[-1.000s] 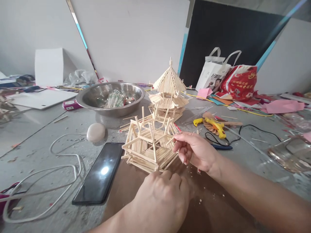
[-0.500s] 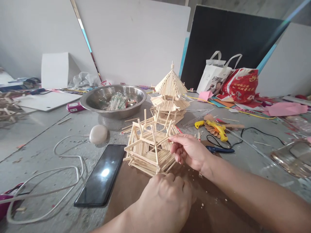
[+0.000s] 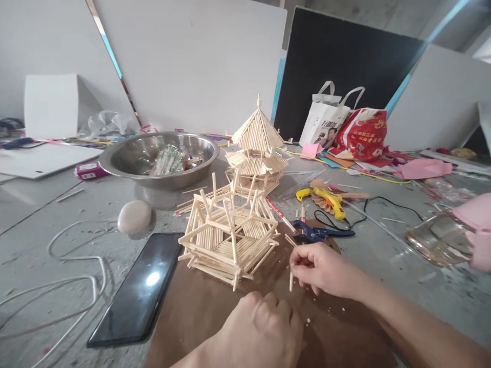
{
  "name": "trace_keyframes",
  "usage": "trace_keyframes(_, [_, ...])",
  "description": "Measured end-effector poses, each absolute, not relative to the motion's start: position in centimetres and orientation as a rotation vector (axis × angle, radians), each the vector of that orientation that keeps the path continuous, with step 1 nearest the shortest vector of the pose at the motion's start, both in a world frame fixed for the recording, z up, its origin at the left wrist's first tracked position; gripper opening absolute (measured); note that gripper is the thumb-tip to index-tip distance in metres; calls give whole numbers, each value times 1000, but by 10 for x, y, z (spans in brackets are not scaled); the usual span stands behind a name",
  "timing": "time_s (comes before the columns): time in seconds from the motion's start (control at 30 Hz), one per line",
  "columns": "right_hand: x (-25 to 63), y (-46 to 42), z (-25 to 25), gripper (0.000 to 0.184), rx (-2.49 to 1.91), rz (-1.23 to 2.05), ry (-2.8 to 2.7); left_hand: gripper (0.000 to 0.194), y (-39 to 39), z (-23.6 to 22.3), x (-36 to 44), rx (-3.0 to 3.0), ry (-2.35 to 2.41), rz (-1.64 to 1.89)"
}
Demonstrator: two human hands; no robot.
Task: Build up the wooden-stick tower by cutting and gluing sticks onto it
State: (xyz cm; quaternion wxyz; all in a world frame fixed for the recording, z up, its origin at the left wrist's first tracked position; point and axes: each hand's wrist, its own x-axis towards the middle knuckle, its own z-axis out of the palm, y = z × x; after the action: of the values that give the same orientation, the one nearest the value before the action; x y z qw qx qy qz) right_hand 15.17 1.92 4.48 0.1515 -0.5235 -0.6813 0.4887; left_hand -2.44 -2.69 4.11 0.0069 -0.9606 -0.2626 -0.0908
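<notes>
My right hand (image 3: 316,268) is at the right of the brown board (image 3: 184,327), thumb and fingers pinched on a short wooden stick (image 3: 291,282) whose end points down. My left hand (image 3: 264,327) is closed, its back to me, near the front of the board; whatever its fingers hold is hidden. Just beyond stands an open six-sided frame of pale wooden sticks (image 3: 233,240), with several uprights rising from it. Behind that is a small pagoda of the same sticks (image 3: 258,133), with a pointed roof.
A phone (image 3: 138,286) lies left of the board beside a white round object (image 3: 134,217) and a looped cable. Blue pliers (image 3: 318,232) and a yellow glue gun (image 3: 332,199) lie at the right. A metal basin (image 3: 126,158) holds wrapped sticks. A glass jar (image 3: 437,240) lies far right.
My right hand has moved from the frame's right side down and right, now apart from it with a short stick. The view has turned slightly right. My left hand stays closed.
</notes>
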Motion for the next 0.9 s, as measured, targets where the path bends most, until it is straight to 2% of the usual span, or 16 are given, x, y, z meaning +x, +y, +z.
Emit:
trace_keyframes(0.13, [164,19,28,16,-1659,942,-2284,7,-23,33,-21,-3082,-856,-77])
trace_keyframes(0.3, [180,40,44,28,-1655,723,-2282,5,-17,23,-19,-3146,-912,101])
trace_keyframes(0.47, [211,94,53,24,-1810,228,-2398,11,-15,18,-18,-3156,-942,138])
trace_keyframes(0.9, [197,163,35,20,-1927,177,-2826,10,-9,15,-16,-3120,-969,173])
